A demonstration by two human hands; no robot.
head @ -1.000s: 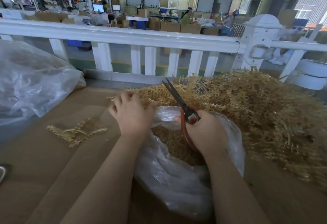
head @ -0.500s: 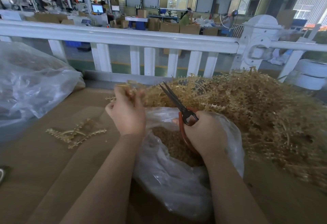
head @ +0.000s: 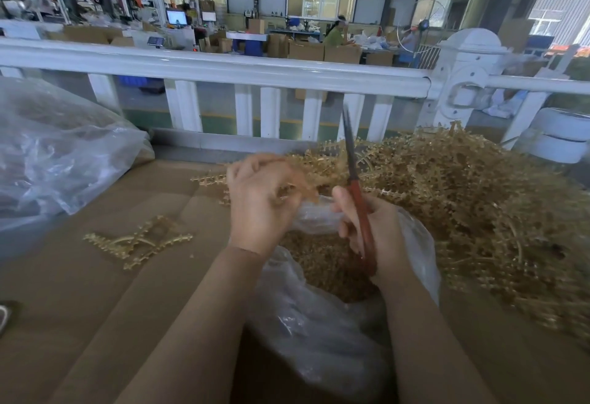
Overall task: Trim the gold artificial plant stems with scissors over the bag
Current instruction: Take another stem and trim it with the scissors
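At frame centre, above the bag (head: 319, 333), the left hand (head: 258, 202) has lifted a gold stem (head: 303, 180), apparently pinched; blur obscures it. The right hand (head: 373, 237) grips the scissors (head: 354, 186), now raised, blades together. Cutting is imminent.

Bag (head: 322, 333) centre on table (head: 79, 308); stem pile (head: 479, 212) right; loose stems (head: 140, 241) left; railing (head: 223, 66) behind.

The left hand (head: 261, 202) is smeared with motion blur, so its grip on the gold stems (head: 300, 177) can't be made out. The right hand (head: 373, 237) covers the scissors' (head: 356, 193) handles. Behind the scissors, the bag's (head: 313, 317) far rim is hidden. Left of the bag, a dark object (head: 3, 317) is cut off by the edge.
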